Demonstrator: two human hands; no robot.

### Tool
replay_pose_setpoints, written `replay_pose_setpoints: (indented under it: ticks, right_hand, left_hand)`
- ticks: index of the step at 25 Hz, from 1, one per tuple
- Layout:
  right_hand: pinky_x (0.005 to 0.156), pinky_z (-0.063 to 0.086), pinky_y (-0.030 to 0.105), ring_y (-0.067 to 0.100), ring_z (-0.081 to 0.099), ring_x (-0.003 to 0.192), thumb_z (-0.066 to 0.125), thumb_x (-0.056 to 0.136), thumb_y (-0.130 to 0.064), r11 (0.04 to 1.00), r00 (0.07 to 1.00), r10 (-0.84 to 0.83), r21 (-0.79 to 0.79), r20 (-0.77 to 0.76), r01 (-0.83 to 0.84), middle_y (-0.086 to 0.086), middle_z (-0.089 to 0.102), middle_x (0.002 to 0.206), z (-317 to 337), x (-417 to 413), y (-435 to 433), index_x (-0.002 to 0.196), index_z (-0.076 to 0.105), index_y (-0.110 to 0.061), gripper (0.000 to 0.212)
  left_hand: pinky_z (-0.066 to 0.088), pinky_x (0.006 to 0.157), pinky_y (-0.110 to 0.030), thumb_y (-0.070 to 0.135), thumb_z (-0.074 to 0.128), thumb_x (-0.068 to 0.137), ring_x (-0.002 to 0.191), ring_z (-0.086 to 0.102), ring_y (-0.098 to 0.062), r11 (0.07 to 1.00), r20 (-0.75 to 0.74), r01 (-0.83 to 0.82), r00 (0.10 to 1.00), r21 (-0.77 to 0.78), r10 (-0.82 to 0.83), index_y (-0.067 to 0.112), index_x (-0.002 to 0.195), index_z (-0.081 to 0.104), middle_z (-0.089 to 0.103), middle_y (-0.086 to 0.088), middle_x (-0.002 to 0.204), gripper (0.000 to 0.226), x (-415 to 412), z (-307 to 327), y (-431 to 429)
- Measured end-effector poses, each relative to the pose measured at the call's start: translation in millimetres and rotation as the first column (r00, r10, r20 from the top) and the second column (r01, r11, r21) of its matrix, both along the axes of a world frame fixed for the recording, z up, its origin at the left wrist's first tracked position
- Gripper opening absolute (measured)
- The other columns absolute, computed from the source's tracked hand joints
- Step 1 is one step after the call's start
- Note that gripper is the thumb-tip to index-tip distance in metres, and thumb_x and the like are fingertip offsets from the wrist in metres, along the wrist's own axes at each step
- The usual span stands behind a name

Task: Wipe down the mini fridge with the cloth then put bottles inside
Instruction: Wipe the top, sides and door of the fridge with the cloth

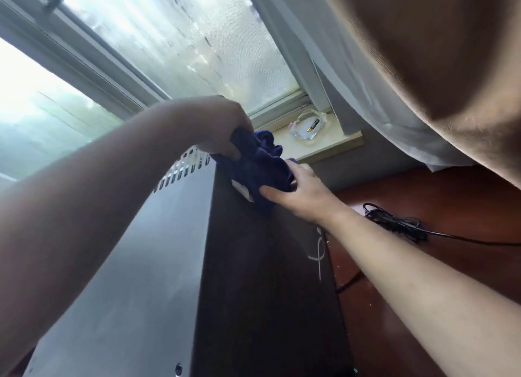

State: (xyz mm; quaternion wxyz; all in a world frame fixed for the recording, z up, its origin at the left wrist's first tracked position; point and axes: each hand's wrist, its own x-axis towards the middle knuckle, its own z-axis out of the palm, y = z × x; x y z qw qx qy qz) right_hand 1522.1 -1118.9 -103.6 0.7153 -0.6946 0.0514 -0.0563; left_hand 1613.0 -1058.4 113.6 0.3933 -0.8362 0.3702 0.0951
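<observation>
Near the frame's centre the dark blue cloth [258, 165] is held bunched between the closed left hand [222, 125] above and right hand [298, 190] below, pressed at the mini fridge [141, 264] far top edge.

Both arms are bare, with no sleeves showing at all. The left hand [222, 125] has no ring or glove that I can see. The right hand [301, 192] is bare too, and its wrist has no watch or band.
</observation>
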Motion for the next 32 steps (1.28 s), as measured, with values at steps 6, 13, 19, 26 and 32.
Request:
replay_pose_setpoints:
  ticks: [6, 13, 19, 26, 32]
  right_hand:
    - [0.094, 0.056, 0.041, 0.013, 0.068, 0.101, 0.089, 0.072, -0.034, 0.987, 0.993, -0.119, 0.111, -0.005, 0.119, -0.005, 0.071, 0.11, -2, -22, 18, 0.107, 0.059, -0.022, 0.048]
    - [0.087, 0.059, 0.031, -0.001, 0.072, 0.097, 0.085, 0.053, -0.053, 0.975, 0.988, 0.03, 0.224, -0.151, 0.005, -0.016, 0.074, 0.106, -54, -136, 58, 0.109, 0.047, -0.038, 0.069]
    - [0.086, 0.055, 0.029, 0.005, 0.071, 0.099, 0.082, 0.068, -0.049, 0.966, 0.939, 0.15, 0.248, -0.308, -0.073, -0.013, 0.076, 0.107, -101, -176, 59, 0.113, 0.053, -0.034, 0.056]
    - [0.089, 0.058, 0.035, 0.008, 0.072, 0.097, 0.075, 0.067, -0.049, 0.954, 0.891, 0.168, 0.298, -0.421, -0.039, -0.013, 0.077, 0.099, -150, -154, 54, 0.105, 0.059, -0.036, 0.044]
    - [0.096, 0.055, 0.036, 0.019, 0.072, 0.109, 0.074, 0.087, -0.014, 0.946, 0.917, -0.079, 0.26, -0.39, 0.192, -0.001, 0.078, 0.113, -197, -69, 48, 0.124, 0.066, -0.019, 0.038]
  left_hand:
    - [0.052, 0.084, -0.037, 0.037, 0.075, 0.082, 0.087, 0.057, -0.022, 0.999, -0.087, -0.024, 0.996, -0.048, 0.02, 0.035, 0.124, 0.069, 0.07, 0.006, 0.099, 0.042, -27, 1, 24]
    - [0.054, 0.087, -0.035, 0.03, 0.076, 0.076, 0.101, 0.066, -0.021, 0.987, -0.243, -0.043, 0.967, 0.155, 0.08, 0.027, 0.113, 0.072, 0.073, 0.006, 0.102, 0.038, -132, -49, 45]
    - [0.051, 0.089, -0.028, 0.025, 0.081, 0.08, 0.106, 0.067, -0.021, 0.888, -0.334, -0.114, 0.899, 0.445, 0.283, 0.024, 0.119, 0.072, 0.075, 0.002, 0.111, 0.04, -132, -129, 3]
    - [0.044, 0.084, -0.021, 0.024, 0.082, 0.082, 0.107, 0.069, -0.022, 0.86, -0.449, -0.07, 0.83, 0.505, 0.331, 0.018, 0.125, 0.072, 0.075, -0.002, 0.116, 0.045, -87, -197, -20]
    - [0.05, 0.09, -0.029, 0.026, 0.081, 0.081, 0.105, 0.069, -0.025, 0.901, -0.372, -0.112, 0.884, 0.42, 0.283, 0.019, 0.125, 0.071, 0.075, -0.003, 0.115, 0.046, -10, -246, -42]
